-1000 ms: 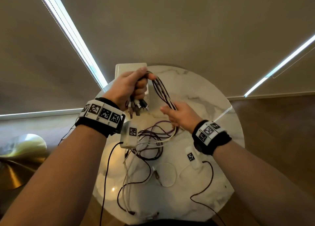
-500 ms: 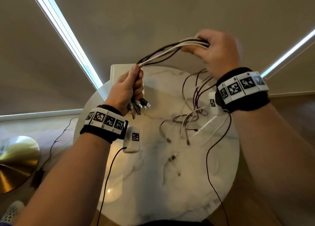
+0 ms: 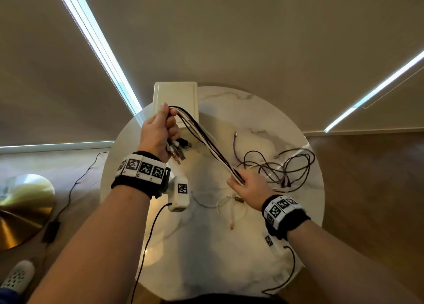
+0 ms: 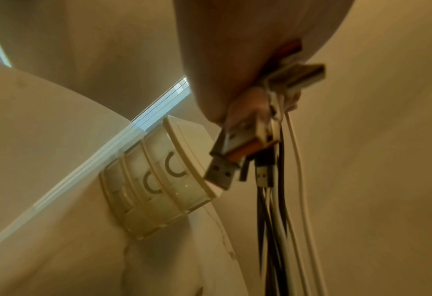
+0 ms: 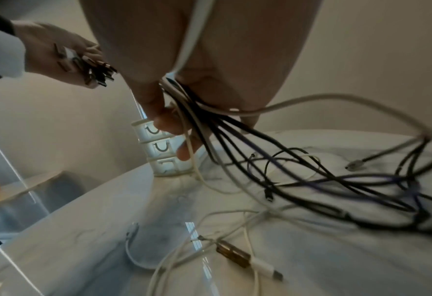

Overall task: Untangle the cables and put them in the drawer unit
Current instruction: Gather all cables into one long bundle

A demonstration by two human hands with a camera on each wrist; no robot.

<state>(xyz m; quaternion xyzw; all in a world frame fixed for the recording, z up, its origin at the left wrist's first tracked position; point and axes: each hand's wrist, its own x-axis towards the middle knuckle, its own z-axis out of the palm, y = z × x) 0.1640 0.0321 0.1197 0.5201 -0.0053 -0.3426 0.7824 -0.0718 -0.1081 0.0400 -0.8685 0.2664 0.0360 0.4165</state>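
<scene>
My left hand (image 3: 160,129) grips a bundle of black, white and purple cables (image 3: 206,143) near their USB plugs (image 3: 177,150), which hang below the fist (image 4: 235,160). The bundle runs taut down to my right hand (image 3: 245,184), whose fingers (image 5: 169,122) curl round it low over the table. Past the right hand the cables' loose ends (image 3: 282,166) lie spread in loops on the marble top (image 5: 336,180). A white cable (image 3: 229,207) lies coiled in front of the right hand. The cream drawer unit (image 3: 175,97) stands at the table's far edge, its drawers shut (image 4: 159,180).
The round marble table (image 3: 206,258) holds everything. A brass lamp base (image 3: 20,207) and a black cord (image 3: 75,182) lie on the floor to the left. Window blinds (image 3: 229,40) close off the far side. Wrist-camera leads (image 3: 146,241) trail from both wrists.
My right hand came down from high on the right to just above the table, sliding along the bundle. The loose ends now lie on the table instead of hanging. The left hand held its grip.
</scene>
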